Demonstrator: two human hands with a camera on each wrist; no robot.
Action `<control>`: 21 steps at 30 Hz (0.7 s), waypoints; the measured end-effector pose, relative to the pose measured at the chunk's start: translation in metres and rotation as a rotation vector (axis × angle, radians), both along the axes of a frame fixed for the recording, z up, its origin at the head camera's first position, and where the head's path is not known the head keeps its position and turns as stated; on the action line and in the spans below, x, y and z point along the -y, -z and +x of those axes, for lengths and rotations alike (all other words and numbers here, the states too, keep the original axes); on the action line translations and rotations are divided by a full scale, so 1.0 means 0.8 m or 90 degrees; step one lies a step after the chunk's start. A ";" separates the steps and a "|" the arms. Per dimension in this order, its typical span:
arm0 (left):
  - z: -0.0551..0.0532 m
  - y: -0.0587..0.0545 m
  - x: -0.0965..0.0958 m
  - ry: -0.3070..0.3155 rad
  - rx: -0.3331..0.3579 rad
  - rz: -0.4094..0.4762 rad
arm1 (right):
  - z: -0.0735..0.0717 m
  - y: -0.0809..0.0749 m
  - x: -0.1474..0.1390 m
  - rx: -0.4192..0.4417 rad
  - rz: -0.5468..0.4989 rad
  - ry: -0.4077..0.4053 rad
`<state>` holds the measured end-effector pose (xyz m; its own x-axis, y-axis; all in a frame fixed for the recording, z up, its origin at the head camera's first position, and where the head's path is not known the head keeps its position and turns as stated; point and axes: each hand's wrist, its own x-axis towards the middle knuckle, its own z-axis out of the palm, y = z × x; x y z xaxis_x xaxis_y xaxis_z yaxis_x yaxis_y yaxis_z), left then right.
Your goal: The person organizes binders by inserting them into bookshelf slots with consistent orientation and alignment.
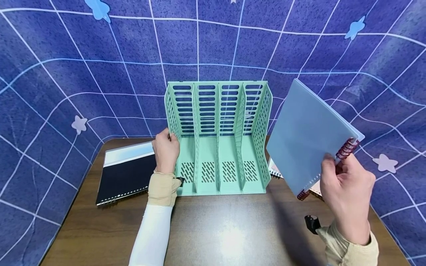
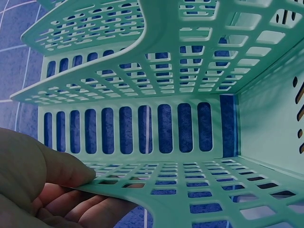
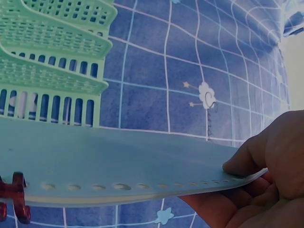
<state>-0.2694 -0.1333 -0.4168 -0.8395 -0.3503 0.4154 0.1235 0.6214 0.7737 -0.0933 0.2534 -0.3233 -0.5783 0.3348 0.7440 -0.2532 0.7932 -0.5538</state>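
The blue spiral-bound notebook (image 1: 304,133) was raised and tilted, to the right of the green rack (image 1: 208,151). The right hand (image 1: 349,190) pinched the notebook's bound edge between thumb and fingers; the left hand (image 1: 166,151) pinched the rack's outer wall above the tabletop (image 1: 196,221). Step in hand, apparently: notebook transfer. The next move probably called for alignment with a rack compartment.
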 end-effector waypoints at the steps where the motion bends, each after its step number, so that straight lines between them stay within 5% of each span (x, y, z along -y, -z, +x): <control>1: 0.000 0.000 0.000 0.001 0.001 0.001 | 0.000 0.000 0.001 -0.004 0.000 -0.004; 21: 0.001 -0.001 -0.001 0.002 0.005 0.004 | -0.026 0.015 0.029 -0.022 -0.042 -0.049</control>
<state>-0.2684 -0.1325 -0.4158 -0.8432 -0.3510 0.4071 0.1194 0.6161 0.7786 -0.1144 0.2300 -0.3352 -0.5786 0.3400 0.7414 -0.3313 0.7327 -0.5946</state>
